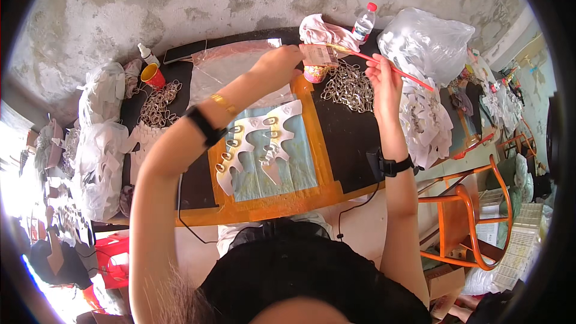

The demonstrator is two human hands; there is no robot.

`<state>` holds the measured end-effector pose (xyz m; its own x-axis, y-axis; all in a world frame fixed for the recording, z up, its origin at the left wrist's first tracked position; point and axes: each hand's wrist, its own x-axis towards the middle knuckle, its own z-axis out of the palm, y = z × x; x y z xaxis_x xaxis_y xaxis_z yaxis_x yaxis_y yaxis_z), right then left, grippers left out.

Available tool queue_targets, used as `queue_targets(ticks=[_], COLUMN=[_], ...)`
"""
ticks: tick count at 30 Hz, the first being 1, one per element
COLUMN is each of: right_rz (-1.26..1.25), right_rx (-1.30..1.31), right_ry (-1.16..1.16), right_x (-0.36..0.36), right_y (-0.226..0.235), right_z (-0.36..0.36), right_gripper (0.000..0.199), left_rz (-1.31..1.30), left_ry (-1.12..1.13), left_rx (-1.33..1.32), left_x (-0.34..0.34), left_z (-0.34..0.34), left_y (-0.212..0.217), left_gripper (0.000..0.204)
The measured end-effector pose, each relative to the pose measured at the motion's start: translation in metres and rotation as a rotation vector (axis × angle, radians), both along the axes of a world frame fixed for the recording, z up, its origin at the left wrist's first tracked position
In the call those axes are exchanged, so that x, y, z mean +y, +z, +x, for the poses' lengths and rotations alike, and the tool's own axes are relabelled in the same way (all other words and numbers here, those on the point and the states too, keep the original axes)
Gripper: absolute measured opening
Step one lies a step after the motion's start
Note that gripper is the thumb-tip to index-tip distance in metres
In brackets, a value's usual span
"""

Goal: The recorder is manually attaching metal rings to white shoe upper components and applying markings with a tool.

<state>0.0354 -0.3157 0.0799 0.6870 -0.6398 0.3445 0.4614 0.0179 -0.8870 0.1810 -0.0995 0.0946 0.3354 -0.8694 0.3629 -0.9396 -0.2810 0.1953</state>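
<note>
Black fabric top (270, 270); right hand (389, 84) pinching thin red stick (414, 79), silvery metal links (349, 90) near its fingers; left hand (279, 65) grip hidden, unclear.

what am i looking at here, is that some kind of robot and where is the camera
There's no machine: these are a person's own bare hands. The single picture comes from a wide fisheye camera worn on their head, looking down, so straight edges bend near the rim and the forearms rise from below.

On the dark table lies a blue sheet bearing white cut-out pieces set with metal rings. Piles of loose rings sit on both sides, with a bottle at the back.

The right hand holds a thin red stick. The left hand is by a small patterned cup; whether its fingers grip anything is hard to tell.
</note>
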Motion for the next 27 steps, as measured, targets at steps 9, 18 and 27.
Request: queue_targets(ticks=[9,18,27], right_rz=[0.112,0.208,0.396], right_rx=[0.109,0.111,0.116], right_ry=[0.053,0.101,0.229], right_x=[-0.002,-0.003,0.015], right_y=[-0.024,-0.050,-0.069], right_z=[-0.026,-0.015,0.023], right_gripper=[0.032,0.028,0.028], left_rz=[0.218,0.134,0.223], left_ry=[0.073,0.137,0.131], left_rx=[-0.086,0.157,-0.022], left_x=[-0.056,-0.063,-0.058], left_z=[0.038,0.034,0.037], left_y=[-0.050,-0.047,-0.055], left_gripper=[0.033,0.028,0.049])
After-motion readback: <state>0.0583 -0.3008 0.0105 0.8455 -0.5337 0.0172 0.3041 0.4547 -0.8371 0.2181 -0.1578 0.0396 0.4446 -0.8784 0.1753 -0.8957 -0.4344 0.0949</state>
